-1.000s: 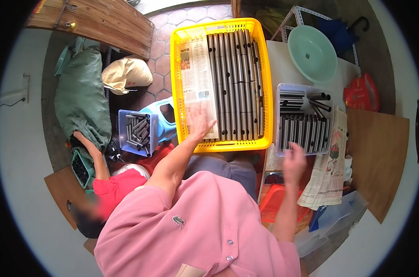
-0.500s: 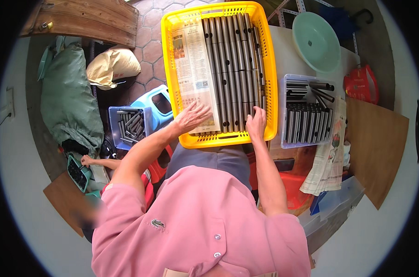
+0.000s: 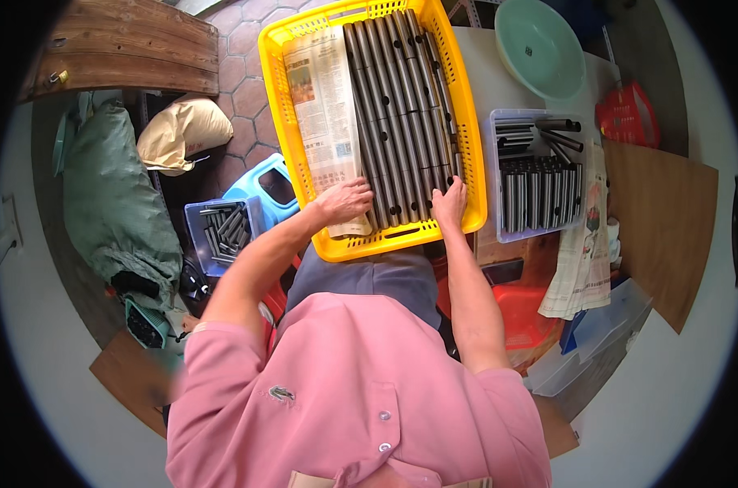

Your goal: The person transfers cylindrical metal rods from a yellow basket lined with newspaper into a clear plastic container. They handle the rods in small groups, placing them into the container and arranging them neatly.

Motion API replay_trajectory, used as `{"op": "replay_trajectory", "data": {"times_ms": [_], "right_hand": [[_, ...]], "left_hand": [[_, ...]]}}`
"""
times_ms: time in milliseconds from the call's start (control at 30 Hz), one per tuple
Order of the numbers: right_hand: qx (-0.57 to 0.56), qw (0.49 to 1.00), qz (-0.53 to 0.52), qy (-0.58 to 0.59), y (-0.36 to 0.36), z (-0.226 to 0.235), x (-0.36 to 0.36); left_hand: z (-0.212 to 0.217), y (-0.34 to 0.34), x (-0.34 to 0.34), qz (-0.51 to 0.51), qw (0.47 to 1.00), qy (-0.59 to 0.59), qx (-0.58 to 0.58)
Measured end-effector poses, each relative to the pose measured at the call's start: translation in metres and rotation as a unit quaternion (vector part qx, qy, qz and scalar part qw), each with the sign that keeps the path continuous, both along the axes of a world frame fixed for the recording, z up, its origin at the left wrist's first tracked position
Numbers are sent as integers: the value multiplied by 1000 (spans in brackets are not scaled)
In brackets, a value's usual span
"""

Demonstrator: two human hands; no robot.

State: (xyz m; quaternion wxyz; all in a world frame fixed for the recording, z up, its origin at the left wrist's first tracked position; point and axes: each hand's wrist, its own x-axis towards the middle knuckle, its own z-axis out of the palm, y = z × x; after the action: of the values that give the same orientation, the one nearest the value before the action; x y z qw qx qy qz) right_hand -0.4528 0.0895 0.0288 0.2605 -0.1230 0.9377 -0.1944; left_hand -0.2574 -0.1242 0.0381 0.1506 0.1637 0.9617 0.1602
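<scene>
Item: row of dark metal tubes [image 3: 401, 122] in the yellow basket [image 3: 471, 122] on my lap, long axes running near to far, newspaper [image 3: 324, 106] at their left. My left hand [image 3: 346, 201] lies flat, fingers spread, on the near tube ends and paper; my right hand [image 3: 450, 201] presses the near right ends, gripping nothing. Both equally close.

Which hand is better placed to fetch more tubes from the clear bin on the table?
Right hand, probably: it rests on the tubes at the yellow basket's right wall, beside the clear bin. Left hand sits across, by the newspaper.
</scene>
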Motion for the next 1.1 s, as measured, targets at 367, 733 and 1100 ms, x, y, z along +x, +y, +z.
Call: {"op": "replay_trajectory", "data": {"times_ms": [367, 733, 1100], "right_hand": [[82, 996, -2, -26, -19, 18, -11], [57, 994, 40, -79, -35, -1, 43], [-9, 938, 64, -340, -51, -17, 60]], "left_hand": [[-39, 51, 2, 647, 626, -304, 311], [7, 113, -54, 823, 406, -240, 315], [-28, 108, -28, 810, 338, -214, 429]]}}
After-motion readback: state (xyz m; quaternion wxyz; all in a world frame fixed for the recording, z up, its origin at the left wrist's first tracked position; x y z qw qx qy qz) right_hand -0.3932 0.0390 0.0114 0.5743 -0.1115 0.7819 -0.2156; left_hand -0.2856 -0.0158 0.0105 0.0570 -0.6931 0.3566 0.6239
